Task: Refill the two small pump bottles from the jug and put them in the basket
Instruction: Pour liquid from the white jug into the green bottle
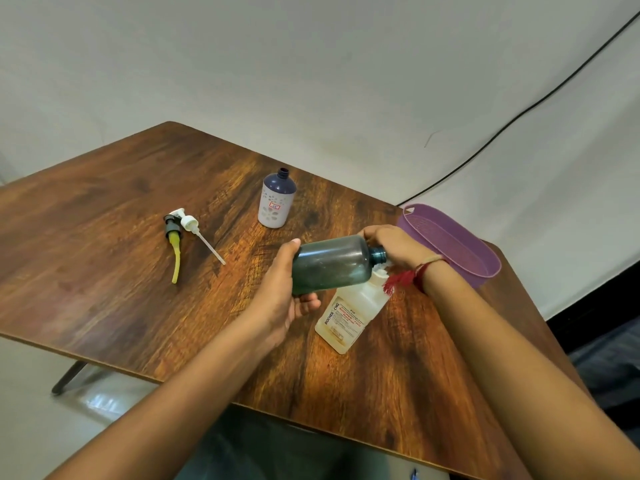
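We hold the green bottle (330, 265) sideways over the jug (349, 317), left hand (287, 289) gripping its base, right hand (391, 245) curled round its shoulder; pouring seems not yet begun and likely needs it upright first.

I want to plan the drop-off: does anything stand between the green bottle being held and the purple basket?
Only the person's own right hand, gripping the green bottle near its neck, lies on the basket side. The jug stands below the neck, not in the way. Nothing else visible.
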